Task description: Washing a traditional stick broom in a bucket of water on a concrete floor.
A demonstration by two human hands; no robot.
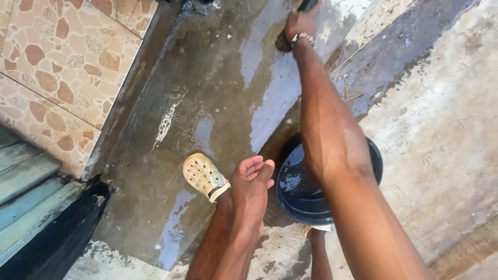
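Observation:
My right hand (296,27) is stretched far forward to the top edge of the view. It is closed around a dark handle (308,5), with a dark brush-like end (282,43) showing beside the wrist; the rest is cut off. A beaded bracelet (302,37) sits on that wrist. My left hand (252,179) hangs close to me, fingers loosely extended and holding nothing, just left of a dark blue bucket (298,194) with water in it. My right forearm crosses over the bucket and hides part of its rim.
The wet concrete floor (218,93) has puddles and a shallow channel. My left foot wears a cream perforated clog (203,176). A stone-pattern tiled wall (57,67) rises on the left, with a teal door (26,197) below it. Thin straw sticks (353,96) lie near drier concrete on the right.

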